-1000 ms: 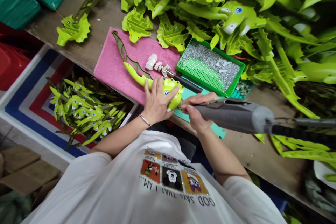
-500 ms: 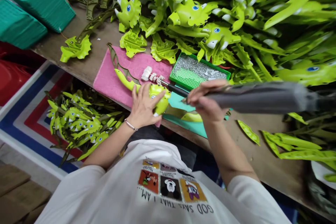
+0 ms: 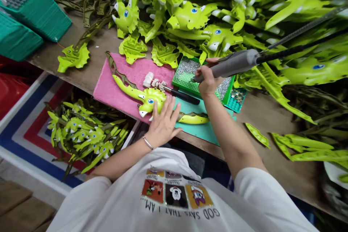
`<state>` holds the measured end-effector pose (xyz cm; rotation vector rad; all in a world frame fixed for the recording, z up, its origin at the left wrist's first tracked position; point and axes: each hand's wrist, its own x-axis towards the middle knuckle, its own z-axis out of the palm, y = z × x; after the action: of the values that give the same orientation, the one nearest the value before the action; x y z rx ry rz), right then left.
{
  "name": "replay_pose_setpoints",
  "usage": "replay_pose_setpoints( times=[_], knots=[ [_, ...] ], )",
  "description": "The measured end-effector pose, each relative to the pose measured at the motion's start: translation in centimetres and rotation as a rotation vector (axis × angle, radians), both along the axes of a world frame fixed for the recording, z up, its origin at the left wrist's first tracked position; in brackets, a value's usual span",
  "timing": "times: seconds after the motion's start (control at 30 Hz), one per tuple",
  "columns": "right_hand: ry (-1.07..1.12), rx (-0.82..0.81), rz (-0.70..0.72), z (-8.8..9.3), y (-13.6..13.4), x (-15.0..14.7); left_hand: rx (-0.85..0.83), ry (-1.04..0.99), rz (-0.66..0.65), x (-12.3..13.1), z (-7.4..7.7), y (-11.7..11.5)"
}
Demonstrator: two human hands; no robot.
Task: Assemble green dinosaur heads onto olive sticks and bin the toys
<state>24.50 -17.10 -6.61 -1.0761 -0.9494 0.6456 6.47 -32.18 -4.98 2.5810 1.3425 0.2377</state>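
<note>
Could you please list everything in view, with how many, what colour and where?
Pink mat: one, pink, on the wooden bench.
Dinosaur toy: one, lime green, on the mat.
Black-handled tool: one, black, on the mat's edge.
Stud tray: one, green, beside the mat.
Dinosaur parts: many, lime green, heaped beyond.
Striped crate: one, red, white, blue, lower left.
Grey power tool: one, grey, above the tray.
Left hand: one, bare, by the toy.
Right hand: one, bare, gripping the tool.

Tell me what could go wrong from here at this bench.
The grey power tool in the right hand sits just over the green tray of loose silver studs, so a slip could spill them. Its black cable runs above the piled lime-green parts and might snag them.
</note>
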Motion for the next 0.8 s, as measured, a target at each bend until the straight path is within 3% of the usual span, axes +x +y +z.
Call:
replay_pose_setpoints(
  times=[0.2,0.4,0.53,0.63,0.8],
  knots=[
    [0.023,0.004,0.003,-0.1,0.3,-0.1,-0.025,0.054,0.013,3.1,-1.0,-0.3],
    [-0.016,0.002,0.074,-0.6,1.0,-0.2,-0.017,0.121,0.037,3.6,-1.5,-0.1],
    [-0.037,0.026,0.070,0.7,0.5,-0.1,0.010,0.087,0.032,3.4,-2.3,-0.2],
    [-0.026,0.067,0.005,3.0,-2.3,0.7,0.038,0.033,0.026,3.3,-2.8,-0.2],
    [-0.024,0.090,0.006,5.9,-10.3,2.5,0.020,-0.003,0.031,3.3,-2.8,0.0]
  ],
)
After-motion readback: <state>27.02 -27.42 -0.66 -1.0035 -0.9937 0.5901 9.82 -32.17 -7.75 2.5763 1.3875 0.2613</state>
